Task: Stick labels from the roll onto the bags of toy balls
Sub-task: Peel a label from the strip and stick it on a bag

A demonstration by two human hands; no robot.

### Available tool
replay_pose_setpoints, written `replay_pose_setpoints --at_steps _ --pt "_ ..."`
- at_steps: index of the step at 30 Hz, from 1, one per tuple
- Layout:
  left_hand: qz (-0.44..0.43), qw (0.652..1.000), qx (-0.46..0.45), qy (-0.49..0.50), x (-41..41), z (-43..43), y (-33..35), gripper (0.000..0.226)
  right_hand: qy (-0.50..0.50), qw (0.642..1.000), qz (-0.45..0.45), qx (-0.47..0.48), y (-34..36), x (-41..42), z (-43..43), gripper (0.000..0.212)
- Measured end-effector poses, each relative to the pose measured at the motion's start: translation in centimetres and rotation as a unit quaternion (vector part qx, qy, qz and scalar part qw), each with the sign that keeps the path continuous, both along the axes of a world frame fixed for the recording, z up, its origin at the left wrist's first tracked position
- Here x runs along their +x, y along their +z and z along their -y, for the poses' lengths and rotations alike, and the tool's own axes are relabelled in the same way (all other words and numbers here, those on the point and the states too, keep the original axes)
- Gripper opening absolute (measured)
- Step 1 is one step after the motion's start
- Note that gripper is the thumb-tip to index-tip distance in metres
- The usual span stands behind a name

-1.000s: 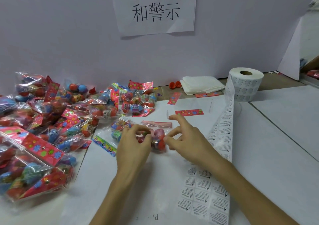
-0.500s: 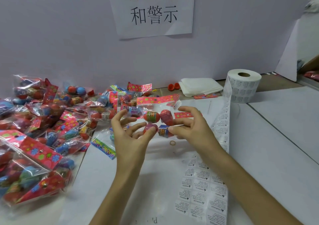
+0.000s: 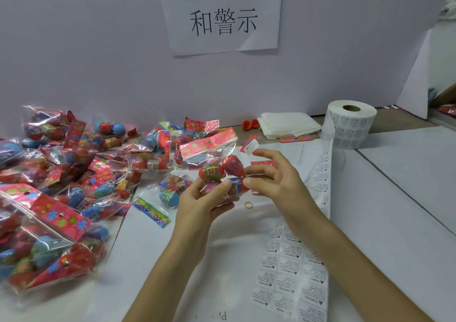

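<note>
- Left hand (image 3: 202,204) comes in from lower centre, forearm angled up, palm facing the camera. Fingers are curled under the bag of toy balls (image 3: 214,171), thumb pressed on its front.
- Right hand (image 3: 276,181) reaches in from lower right, wrist bent left. Thumb and lower fingers pinch the bag's right side, index finger raised and straight.
- Small white label (image 3: 251,147) sits at the right index fingertip, above the bag; can't tell if it's stuck on.
- Bag is held up off the table (image 3: 394,198) between both hands, pink header on top, tilted left.
- Label roll (image 3: 350,124) stands upright at back right; its label strip (image 3: 293,272) trails down the table under the right forearm.
- Pile of bags (image 3: 74,173) on the left.
- Rubber band (image 3: 248,205) lies on the table just below the hands.
</note>
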State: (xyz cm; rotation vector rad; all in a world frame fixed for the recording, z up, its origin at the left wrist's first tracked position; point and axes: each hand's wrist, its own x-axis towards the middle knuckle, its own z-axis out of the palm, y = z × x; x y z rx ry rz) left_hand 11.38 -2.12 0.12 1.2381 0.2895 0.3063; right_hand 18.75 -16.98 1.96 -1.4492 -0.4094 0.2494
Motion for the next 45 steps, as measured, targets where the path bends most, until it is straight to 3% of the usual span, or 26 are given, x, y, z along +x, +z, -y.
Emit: replay_pose_setpoints --at_steps 5,9,12,21,30,41,45 --pt "-0.051 0.996 -0.054 0.042 0.3 -0.6 -0.3 0.02 -0.009 1.0 0.01 0.007 0.1 0.3 0.2 0.029" --pt "-0.039 0.991 -0.102 0.077 0.4 -0.8 0.0 0.038 0.082 0.995 -0.03 0.049 0.2 0.4 0.4 0.031" --pt "-0.014 0.991 -0.115 0.065 0.3 -0.6 0.3 0.048 0.129 0.991 -0.028 0.019 0.0 0.2 0.2 0.033" --pt "0.0 0.992 -0.113 0.05 0.2 -0.4 0.7 0.063 0.132 0.991 -0.025 -0.017 -0.2 -0.2 -0.2 0.036" --pt "0.003 0.993 -0.1 0.055 0.3 -0.6 0.2 0.032 0.122 0.991 -0.007 -0.049 -0.3 -0.2 -0.4 0.035" --pt "-0.019 0.996 -0.046 0.077 0.5 -0.6 0.0 0.037 0.074 0.986 0.102 -0.106 -0.9 -0.4 -0.7 0.028" --pt "-0.021 0.996 -0.036 0.081 0.6 -0.5 0.0 0.04 0.048 0.972 0.173 -0.151 -1.4 -0.5 -0.6 0.036"
